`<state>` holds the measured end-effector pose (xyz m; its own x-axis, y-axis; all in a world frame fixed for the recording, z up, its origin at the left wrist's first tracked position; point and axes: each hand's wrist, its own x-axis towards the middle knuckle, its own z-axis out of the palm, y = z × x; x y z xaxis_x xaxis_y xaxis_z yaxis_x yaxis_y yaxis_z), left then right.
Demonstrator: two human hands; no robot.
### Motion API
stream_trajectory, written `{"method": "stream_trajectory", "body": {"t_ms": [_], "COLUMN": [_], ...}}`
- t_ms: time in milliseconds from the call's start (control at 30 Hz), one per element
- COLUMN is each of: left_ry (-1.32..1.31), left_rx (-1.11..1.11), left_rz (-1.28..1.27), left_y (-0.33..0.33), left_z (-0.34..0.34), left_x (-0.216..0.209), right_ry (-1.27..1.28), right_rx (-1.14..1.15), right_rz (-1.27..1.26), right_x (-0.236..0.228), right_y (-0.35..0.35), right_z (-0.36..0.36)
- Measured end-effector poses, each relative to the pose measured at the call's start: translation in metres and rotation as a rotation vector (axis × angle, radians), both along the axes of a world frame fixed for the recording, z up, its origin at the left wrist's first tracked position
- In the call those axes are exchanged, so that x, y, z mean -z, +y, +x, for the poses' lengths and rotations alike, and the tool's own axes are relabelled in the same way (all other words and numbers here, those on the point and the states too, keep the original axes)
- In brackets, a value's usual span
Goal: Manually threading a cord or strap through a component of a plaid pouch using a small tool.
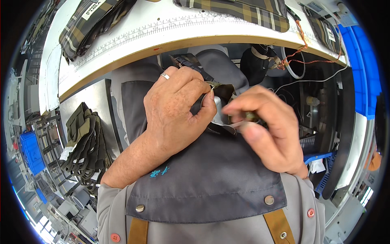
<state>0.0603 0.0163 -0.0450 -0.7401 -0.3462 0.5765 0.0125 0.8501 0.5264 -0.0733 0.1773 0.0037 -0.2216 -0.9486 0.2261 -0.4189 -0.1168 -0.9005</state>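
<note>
I'm seeing the left hand [172,99] pinching a cloth piece [224,92] above the apron [207,173], probably steadying its edge; the right hand [273,126] is hovering half-curled alongside, too blurred to tell its hold.

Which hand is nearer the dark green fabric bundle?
Left. The left hand is to the right of the dark green fabric bundle; the right hand is farther right.

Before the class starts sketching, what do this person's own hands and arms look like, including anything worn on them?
Both hands are ungloved. The left hand wears a silver-coloured ring on one finger; no ring can be made out on the blurred right hand. The forearms are bare below the grey left sleeve and matching right sleeve.
</note>
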Motion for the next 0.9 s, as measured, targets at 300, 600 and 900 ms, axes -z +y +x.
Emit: {"method": "stream_trajectory", "body": {"t_ms": [300, 600, 900], "left_ry": [-0.037, 0.002, -0.001], "left_rx": [0.011, 0.067, 0.081], "left_rz": [0.186, 0.189, 0.226], "left_y": [0.01, 0.007, 0.006], "left_z": [0.009, 0.008, 0.007], "left_x": [-0.007, -0.002, 0.0], "right_ry": [0.045, 0.005, -0.027], "right_rx": [0.207, 0.203, 0.21], "right_rz": [0.211, 0.139, 0.156], "right_x": [0.031, 0.037, 0.036], "right_y": [-0.004, -0.006, -0.007], "right_z": [0.007, 0.009, 0.009]}}
